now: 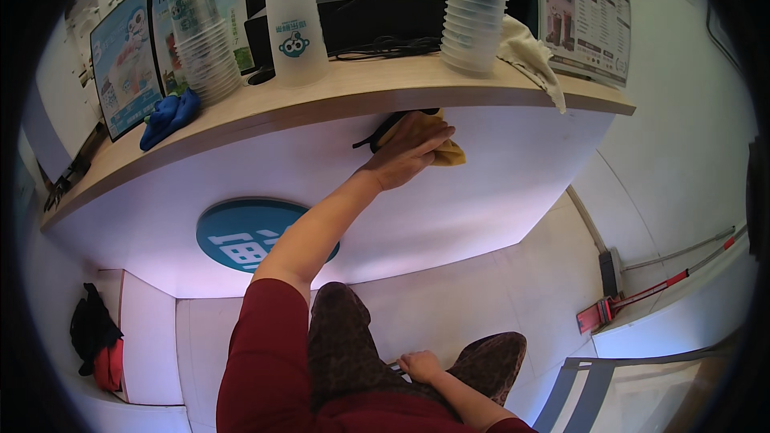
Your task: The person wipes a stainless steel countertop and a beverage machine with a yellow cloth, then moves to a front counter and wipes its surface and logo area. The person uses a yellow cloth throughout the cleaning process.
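My left hand [404, 153] is stretched out to the white front panel [475, 192] of a counter, just below the overhanging worktop [385, 87]. It holds a yellow cloth [452, 153] with dark edging flat against that panel. Lower left on the panel is a round teal sign [240, 231] with white characters, partly covered by my forearm. Down between my knees is my right hand [421, 365], fingers curled beside a small pale, dark-edged object that I cannot identify. Whether the fingers grip it cannot be told.
Stacks of clear plastic cups [207, 54] [475, 18] and a frosted cup stack [298, 30] stand on the worktop. A blue cloth [171, 117] and a cream cloth [532, 54] lie near its edge. A red-handled floor tool [649, 288] leans at the right. Black fabric [93, 328] hangs lower left.
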Demonstrator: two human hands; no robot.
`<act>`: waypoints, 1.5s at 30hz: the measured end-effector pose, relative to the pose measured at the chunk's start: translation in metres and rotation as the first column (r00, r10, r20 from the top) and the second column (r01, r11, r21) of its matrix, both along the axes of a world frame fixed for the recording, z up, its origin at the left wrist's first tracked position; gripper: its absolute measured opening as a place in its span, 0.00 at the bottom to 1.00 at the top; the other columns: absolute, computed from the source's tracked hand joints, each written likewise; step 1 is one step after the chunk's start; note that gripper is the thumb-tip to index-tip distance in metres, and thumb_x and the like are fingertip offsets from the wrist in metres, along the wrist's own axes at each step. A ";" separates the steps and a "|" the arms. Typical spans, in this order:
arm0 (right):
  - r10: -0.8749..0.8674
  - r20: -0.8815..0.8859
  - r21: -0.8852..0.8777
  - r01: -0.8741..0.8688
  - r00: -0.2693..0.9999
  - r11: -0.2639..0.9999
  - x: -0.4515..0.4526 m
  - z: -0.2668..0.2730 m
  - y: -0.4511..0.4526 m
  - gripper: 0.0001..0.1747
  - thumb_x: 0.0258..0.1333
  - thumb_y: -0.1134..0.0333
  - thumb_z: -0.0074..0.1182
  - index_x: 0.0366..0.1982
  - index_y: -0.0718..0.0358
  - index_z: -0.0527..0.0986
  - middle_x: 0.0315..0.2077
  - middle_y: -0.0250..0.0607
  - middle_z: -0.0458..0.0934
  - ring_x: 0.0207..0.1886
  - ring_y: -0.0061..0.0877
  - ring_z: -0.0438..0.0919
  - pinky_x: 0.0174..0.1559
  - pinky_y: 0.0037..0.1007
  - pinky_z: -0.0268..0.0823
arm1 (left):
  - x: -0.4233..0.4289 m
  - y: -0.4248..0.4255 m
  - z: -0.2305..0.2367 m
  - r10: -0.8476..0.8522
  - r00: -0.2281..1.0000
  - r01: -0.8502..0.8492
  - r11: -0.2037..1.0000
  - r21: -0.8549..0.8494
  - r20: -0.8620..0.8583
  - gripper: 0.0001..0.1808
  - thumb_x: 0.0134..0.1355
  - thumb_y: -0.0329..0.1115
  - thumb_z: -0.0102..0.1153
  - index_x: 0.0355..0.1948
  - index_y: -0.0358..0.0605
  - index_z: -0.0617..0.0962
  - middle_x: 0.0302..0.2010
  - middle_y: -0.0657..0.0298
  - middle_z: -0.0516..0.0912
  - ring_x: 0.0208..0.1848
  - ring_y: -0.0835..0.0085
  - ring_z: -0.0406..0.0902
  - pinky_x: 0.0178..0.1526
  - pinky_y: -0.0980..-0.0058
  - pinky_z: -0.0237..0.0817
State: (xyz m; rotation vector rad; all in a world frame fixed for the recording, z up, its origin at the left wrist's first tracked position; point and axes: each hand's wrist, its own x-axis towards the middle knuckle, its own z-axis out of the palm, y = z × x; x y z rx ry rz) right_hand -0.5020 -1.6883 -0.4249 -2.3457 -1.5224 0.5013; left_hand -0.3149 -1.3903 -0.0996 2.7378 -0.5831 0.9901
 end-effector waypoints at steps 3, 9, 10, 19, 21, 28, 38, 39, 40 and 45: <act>-0.003 0.001 0.008 0.003 1.000 1.000 -0.002 -0.004 0.000 0.20 0.61 0.52 0.42 0.23 0.57 0.76 0.22 0.42 0.79 0.26 0.41 0.79 0.29 0.44 0.69 | 0.013 0.005 -0.010 0.007 0.989 -0.047 0.963 0.264 0.150 0.22 0.57 0.30 0.54 0.53 0.51 0.69 0.58 0.65 0.64 0.63 0.56 0.57 0.68 0.45 0.47; -0.006 0.009 0.039 0.006 1.000 0.999 -0.002 -0.010 0.001 0.20 0.61 0.52 0.42 0.24 0.57 0.76 0.21 0.42 0.79 0.24 0.41 0.78 0.27 0.44 0.69 | 0.015 0.012 -0.018 -0.017 0.927 -0.198 0.824 0.530 0.373 0.08 0.55 0.32 0.56 0.37 0.50 0.78 0.48 0.64 0.64 0.60 0.56 0.57 0.69 0.49 0.50; -0.009 0.003 0.043 0.009 1.000 0.999 -0.002 -0.009 0.001 0.20 0.61 0.52 0.42 0.24 0.57 0.76 0.21 0.42 0.79 0.24 0.41 0.78 0.27 0.44 0.69 | 0.014 0.012 -0.016 -0.039 0.916 -0.219 0.785 0.579 0.399 0.05 0.55 0.32 0.57 0.34 0.50 0.79 0.46 0.63 0.63 0.60 0.58 0.58 0.69 0.49 0.50; -0.027 -0.013 -0.003 0.027 1.000 1.000 -0.003 -0.002 0.003 0.20 0.61 0.52 0.42 0.24 0.57 0.76 0.22 0.42 0.80 0.26 0.41 0.79 0.29 0.45 0.69 | 0.007 0.002 -0.008 -0.001 0.986 -0.096 0.817 0.568 0.168 0.02 0.56 0.31 0.54 0.29 0.47 0.78 0.52 0.59 0.66 0.65 0.65 0.56 0.71 0.49 0.45; -0.027 -0.015 -0.002 0.027 1.000 1.000 -0.003 -0.001 0.003 0.20 0.61 0.52 0.42 0.24 0.56 0.76 0.22 0.43 0.80 0.26 0.41 0.79 0.29 0.45 0.69 | 0.008 -0.002 -0.013 0.006 0.998 -0.040 0.836 0.548 0.063 0.02 0.56 0.30 0.53 0.30 0.46 0.77 0.59 0.60 0.63 0.68 0.65 0.53 0.71 0.49 0.44; -0.036 -0.026 -0.039 0.035 0.999 0.999 -0.002 0.003 0.002 0.20 0.61 0.52 0.41 0.25 0.56 0.77 0.23 0.43 0.80 0.27 0.41 0.79 0.30 0.45 0.69 | 0.002 -0.011 -0.026 0.123 0.992 -0.103 0.824 0.557 0.002 0.05 0.58 0.29 0.51 0.34 0.47 0.78 0.69 0.62 0.55 0.73 0.66 0.45 0.71 0.48 0.39; -0.009 -0.017 -0.016 0.008 1.000 1.000 0.002 0.002 0.003 0.22 0.62 0.52 0.40 0.24 0.57 0.77 0.23 0.44 0.80 0.27 0.42 0.79 0.32 0.45 0.70 | -0.040 0.040 -0.065 0.170 0.985 -0.114 0.770 0.628 -0.030 0.06 0.60 0.29 0.49 0.34 0.48 0.78 0.70 0.70 0.54 0.73 0.70 0.44 0.69 0.49 0.42; -0.014 -0.010 -0.015 0.014 1.000 1.000 0.001 -0.001 0.000 0.22 0.62 0.51 0.40 0.24 0.57 0.77 0.23 0.44 0.80 0.27 0.42 0.79 0.32 0.45 0.70 | -0.046 0.036 -0.067 0.188 0.982 -0.148 0.750 0.644 0.006 0.05 0.60 0.31 0.49 0.34 0.49 0.78 0.70 0.72 0.54 0.73 0.71 0.44 0.68 0.48 0.43; -0.020 -0.002 -0.014 0.020 1.000 1.000 0.000 -0.004 0.000 0.22 0.62 0.51 0.40 0.24 0.57 0.77 0.23 0.44 0.80 0.27 0.42 0.79 0.32 0.45 0.70 | -0.053 0.036 -0.065 0.205 0.978 -0.181 0.729 0.660 0.042 0.05 0.60 0.32 0.50 0.34 0.50 0.78 0.70 0.73 0.55 0.73 0.72 0.45 0.67 0.47 0.44; -0.018 -0.020 -0.024 0.018 1.000 1.000 -0.002 -0.005 -0.001 0.21 0.61 0.52 0.42 0.24 0.57 0.77 0.23 0.43 0.80 0.27 0.41 0.79 0.32 0.44 0.70 | -0.090 0.058 -0.052 0.406 0.897 -0.417 0.640 0.645 0.178 0.05 0.57 0.36 0.54 0.34 0.55 0.79 0.69 0.76 0.55 0.70 0.72 0.49 0.60 0.36 0.47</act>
